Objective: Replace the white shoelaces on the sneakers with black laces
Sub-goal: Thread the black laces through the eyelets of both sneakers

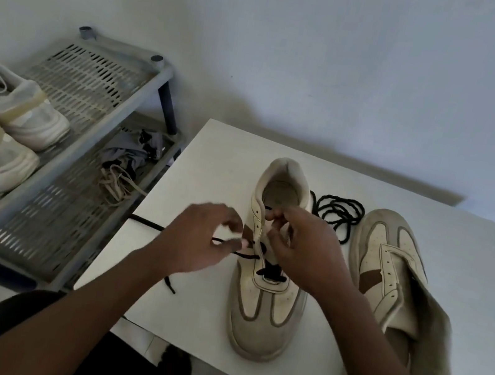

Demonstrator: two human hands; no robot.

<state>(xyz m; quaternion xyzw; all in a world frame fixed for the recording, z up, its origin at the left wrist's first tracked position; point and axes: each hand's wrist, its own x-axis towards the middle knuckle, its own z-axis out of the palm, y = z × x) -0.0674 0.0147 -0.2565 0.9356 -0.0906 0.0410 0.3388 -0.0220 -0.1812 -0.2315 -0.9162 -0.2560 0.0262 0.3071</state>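
Note:
A beige sneaker (264,314) stands on the white table (218,156), toe toward me, with a black lace (271,273) threaded through its lowest eyelets. My left hand (194,240) pinches one strand of that lace beside the shoe's left side; its loose end (169,284) trails over the table. My right hand (304,252) is over the eyelet flaps, fingers pinching at an upper eyelet; what they pinch is hidden. A second beige sneaker (389,270) without laces lies to the right. A coiled black lace (338,214) rests between the two shoes at the back.
A grey slatted shoe rack (92,89) stands to the left with two white sneakers (2,139), a bundle of pale laces (119,182) and dark cloth (134,152). A beige cloth (433,342) lies under the right sneaker. A white wall is behind.

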